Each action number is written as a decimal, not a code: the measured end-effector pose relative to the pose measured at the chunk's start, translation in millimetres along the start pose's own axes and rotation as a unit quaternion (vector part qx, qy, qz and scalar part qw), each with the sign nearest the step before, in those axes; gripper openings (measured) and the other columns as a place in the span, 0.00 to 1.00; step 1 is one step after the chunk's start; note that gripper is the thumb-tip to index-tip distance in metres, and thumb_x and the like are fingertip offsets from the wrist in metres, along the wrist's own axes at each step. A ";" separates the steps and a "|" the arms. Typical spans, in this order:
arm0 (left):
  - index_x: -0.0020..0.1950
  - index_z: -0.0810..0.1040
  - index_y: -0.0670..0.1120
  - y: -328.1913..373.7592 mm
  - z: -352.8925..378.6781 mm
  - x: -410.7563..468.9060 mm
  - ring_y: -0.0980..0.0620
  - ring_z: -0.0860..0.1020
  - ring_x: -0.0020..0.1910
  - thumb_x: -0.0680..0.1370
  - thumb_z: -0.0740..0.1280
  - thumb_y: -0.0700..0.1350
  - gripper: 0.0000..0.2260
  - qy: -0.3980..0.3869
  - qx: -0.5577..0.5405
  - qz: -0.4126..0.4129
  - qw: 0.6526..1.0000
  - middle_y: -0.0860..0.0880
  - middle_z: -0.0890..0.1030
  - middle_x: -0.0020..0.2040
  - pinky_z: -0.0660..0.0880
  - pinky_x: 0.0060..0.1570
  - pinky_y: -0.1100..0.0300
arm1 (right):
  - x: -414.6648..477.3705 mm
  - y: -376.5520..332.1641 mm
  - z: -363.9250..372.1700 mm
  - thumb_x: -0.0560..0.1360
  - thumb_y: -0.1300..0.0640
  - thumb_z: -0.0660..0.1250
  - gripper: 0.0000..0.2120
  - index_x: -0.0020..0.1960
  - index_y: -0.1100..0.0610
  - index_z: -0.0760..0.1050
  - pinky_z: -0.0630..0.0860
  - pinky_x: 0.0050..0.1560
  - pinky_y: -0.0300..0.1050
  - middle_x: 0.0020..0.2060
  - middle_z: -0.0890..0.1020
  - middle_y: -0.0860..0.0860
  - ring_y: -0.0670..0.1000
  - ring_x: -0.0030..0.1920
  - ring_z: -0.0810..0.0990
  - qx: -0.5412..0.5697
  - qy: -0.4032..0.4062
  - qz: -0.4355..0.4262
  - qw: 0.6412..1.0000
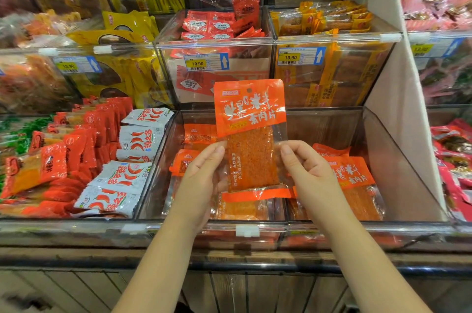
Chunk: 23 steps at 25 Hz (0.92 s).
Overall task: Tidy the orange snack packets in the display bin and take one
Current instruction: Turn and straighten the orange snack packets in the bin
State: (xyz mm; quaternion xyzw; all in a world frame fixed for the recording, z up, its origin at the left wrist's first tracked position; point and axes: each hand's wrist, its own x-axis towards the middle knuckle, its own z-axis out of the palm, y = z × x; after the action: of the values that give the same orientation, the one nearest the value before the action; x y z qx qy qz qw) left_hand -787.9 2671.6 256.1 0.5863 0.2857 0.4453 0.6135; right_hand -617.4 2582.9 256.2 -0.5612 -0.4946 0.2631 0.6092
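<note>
- Orange packet (251, 133) held upright over the clear bin (398, 164), left hand (201, 179) pinching its left edge, right hand (309, 172) pinching its right edge.
- Other packets (355, 177) lie flat below; open floor behind them.

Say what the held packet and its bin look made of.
Packet: thin glossy plastic film, orange print above, clear window below; glare streaks cross it. Bin: clear rigid plastic, likely acrylic; packets show through its shiny walls.

white chili packets (132, 156), red packets (84, 138), yellow price tag (197, 63)
</note>
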 end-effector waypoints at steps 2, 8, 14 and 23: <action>0.63 0.81 0.52 -1.2 -0.3 -0.4 0.50 0.83 0.51 0.85 0.59 0.43 0.13 0.000 0.036 0.004 0.999 0.50 0.86 0.54 0.80 0.44 0.58 | -0.2 2.5 2.7 0.78 0.44 0.67 0.26 0.74 0.42 0.67 0.81 0.58 0.42 0.56 0.83 0.42 0.42 0.58 0.82 0.014 -0.038 0.004 0.999; 0.60 0.77 0.60 -1.3 9.3 -5.5 0.58 0.84 0.52 0.81 0.68 0.45 0.11 0.011 0.151 0.031 0.988 0.57 0.86 0.54 0.82 0.53 0.55 | 1.2 8.5 4.4 0.80 0.53 0.70 0.39 0.80 0.32 0.52 0.78 0.64 0.45 0.71 0.73 0.42 0.41 0.69 0.75 -0.025 -0.054 -0.072 0.996; 0.67 0.75 0.53 -17.7 20.2 -9.8 0.60 0.77 0.57 0.80 0.64 0.54 0.16 0.072 0.420 0.206 0.881 0.57 0.77 0.59 0.78 0.58 0.48 | 50.9 19.5 -48.1 0.79 0.59 0.67 0.27 0.75 0.45 0.69 0.69 0.73 0.47 0.70 0.76 0.45 0.45 0.69 0.74 -0.151 0.067 -0.059 0.984; 0.81 0.30 0.50 -24.4 90.2 -23.1 0.52 0.31 0.80 0.68 0.52 0.82 0.56 -0.103 0.630 0.051 0.768 0.51 0.24 0.78 0.39 0.80 0.52 | 106.7 77.0 -126.6 0.73 0.32 0.69 0.41 0.78 0.51 0.62 0.72 0.66 0.54 0.70 0.68 0.59 0.61 0.68 0.74 -0.544 -0.024 0.220 0.809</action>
State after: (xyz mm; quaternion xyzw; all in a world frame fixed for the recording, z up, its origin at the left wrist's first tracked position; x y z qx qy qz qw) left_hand -714.3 2611.4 241.8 0.8970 0.4070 0.1333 0.1091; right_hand -445.8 2640.6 231.3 -0.8883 -0.4346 0.0913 0.1173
